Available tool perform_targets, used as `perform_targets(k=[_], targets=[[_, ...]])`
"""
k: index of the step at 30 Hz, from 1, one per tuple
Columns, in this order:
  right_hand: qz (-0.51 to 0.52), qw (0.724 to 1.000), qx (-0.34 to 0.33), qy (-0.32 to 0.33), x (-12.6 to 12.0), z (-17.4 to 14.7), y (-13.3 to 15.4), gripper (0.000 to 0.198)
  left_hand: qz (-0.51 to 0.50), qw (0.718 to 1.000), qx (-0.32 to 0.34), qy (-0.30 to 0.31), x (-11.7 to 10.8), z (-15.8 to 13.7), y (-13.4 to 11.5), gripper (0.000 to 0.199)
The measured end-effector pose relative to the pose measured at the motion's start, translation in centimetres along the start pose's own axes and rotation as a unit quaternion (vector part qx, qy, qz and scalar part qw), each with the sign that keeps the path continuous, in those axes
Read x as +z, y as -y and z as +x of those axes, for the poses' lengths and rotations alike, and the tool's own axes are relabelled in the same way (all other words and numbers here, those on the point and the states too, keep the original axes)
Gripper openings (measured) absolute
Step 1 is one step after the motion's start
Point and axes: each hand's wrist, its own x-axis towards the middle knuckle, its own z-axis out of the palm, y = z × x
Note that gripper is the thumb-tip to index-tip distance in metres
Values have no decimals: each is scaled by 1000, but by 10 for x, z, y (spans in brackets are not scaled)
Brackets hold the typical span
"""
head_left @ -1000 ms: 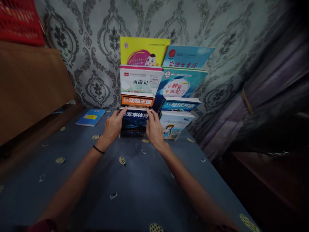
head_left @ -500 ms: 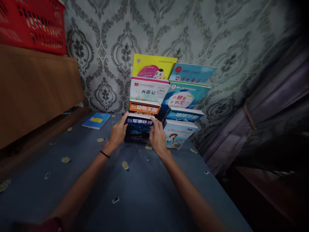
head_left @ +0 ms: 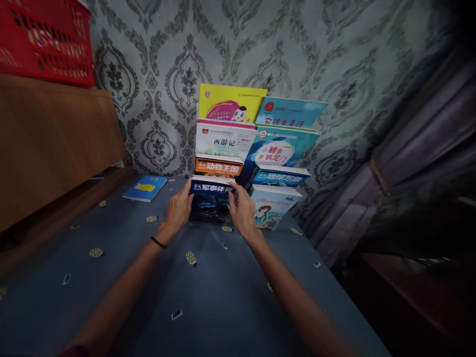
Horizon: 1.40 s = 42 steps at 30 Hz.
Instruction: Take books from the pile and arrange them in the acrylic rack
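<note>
A dark blue book stands upright at the front of the left stack, gripped along its two side edges. My left hand is closed on its left edge, and my right hand holds its right edge near the top corner. Close behind it rise an orange-titled book, a white book and a yellow book. Beside my right hand is a light blue book with a girl on its cover. Behind that one stand a blue book, a teal book and a pale blue book.
A small blue book lies flat to the left on the dark blue patterned cloth. Further left is a wooden cabinet with a red basket on top. Patterned wallpaper backs the books; a tied curtain hangs right.
The view has shifted slightly, so the books and cabinet sit a little further left. Both hands stay on the dark blue book, which remains upright in its place.
</note>
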Motion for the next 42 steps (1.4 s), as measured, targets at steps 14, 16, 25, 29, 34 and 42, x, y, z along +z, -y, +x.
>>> perform_targets(k=[14,16,25,29,34,42], targets=[[129,985,111,-39,8,-9,3,34,13,1000,-2,-18,-1,11,-8,44],[143,981,120,-58,7,-10,2,31,12,1000,9,-22,0,13,-13,47],[136,981,131,-50,-8,-12,-1,28,-16,1000,11,-25,3,17,-25,49],[152,982,108,-21,-3,-11,5,25,-40,999,2,-34,3,10,-13,46],[203,971,124,-16,-1,-12,4,23,-49,998,3,-32,6,7,-6,47],[215,961,169,-39,1,-7,-8,28,93,986,134,-40,-8,8,-32,49]])
